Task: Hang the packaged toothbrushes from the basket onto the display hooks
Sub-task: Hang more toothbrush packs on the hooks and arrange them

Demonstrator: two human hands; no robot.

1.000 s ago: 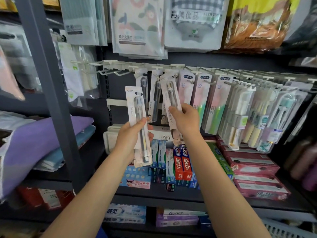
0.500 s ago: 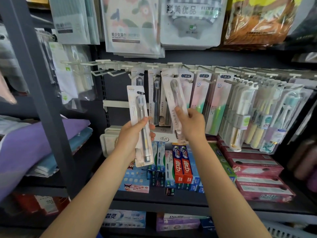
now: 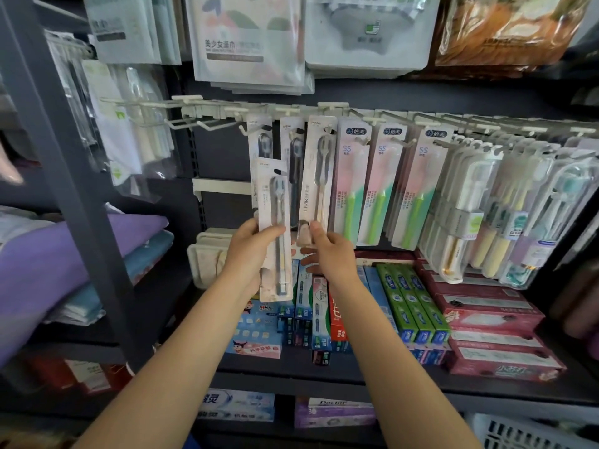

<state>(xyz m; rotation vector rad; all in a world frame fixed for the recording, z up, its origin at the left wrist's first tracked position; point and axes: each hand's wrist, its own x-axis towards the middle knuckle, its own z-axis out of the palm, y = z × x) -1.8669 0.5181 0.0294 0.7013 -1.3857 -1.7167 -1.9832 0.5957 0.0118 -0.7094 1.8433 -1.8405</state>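
Packs are light, stiff card: we hold one [image 3: 274, 231] in left hand [image 3: 249, 251]; right hand [image 3: 327, 251] pinches hooked pack [image 3: 316, 179] bottom, probably seated.

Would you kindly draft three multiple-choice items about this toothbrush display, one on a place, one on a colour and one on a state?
1. Where does the pack by the right hand hang?
A. On a hook just left of the pink-and-green SS packs
B. On the far-left bare hooks
C. In the basket

2. What colour are the brush handles in the SS packs?
A. Purple
B. Green
C. Black

3. What is the state of the left hand?
A. Open, holding nothing
B. Grips a toothbrush pack
C. Rests on the towels

Answers:
1 A, the hung pack has its top at the hook rail, next to the SS packs.
2 B, the handles show bright green.
3 B, its fingers curl round the held pack in a firm grip.
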